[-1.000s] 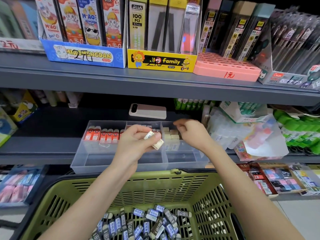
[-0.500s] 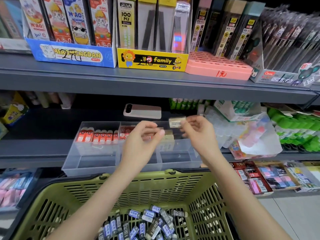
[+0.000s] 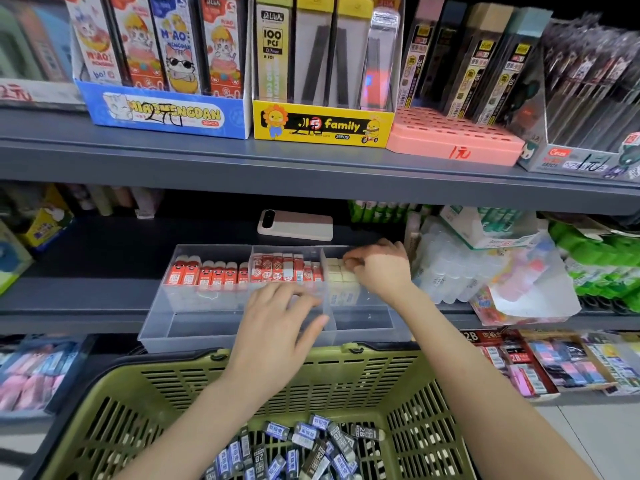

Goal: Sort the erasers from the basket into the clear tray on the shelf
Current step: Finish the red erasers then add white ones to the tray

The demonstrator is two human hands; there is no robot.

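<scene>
A clear tray (image 3: 194, 317) with three compartments sits on the lower shelf. Its left part holds red erasers (image 3: 207, 273), the middle part red-and-white erasers (image 3: 284, 268), and the right part cream erasers (image 3: 337, 275). My right hand (image 3: 379, 270) is at the back of the right part, fingers curled down and pinching a cream eraser at the row. My left hand (image 3: 280, 320) hovers over the middle part and its divider with fingers loosely extended; nothing shows in it. Below, a green basket (image 3: 263, 379) holds several blue and black sleeved erasers (image 3: 298, 445).
A phone (image 3: 296, 225) lies on the shelf behind the tray. Bagged goods (image 3: 502, 271) crowd the tray's right side. The upper shelf (image 3: 311, 168) overhangs with boxes of pencil leads. Packs of erasers (image 3: 554, 365) lie on the shelf lower right.
My right hand took a cream eraser from my left hand and carried it down into the tray's right compartment. My left hand dropped and spread its fingers over the middle compartment.
</scene>
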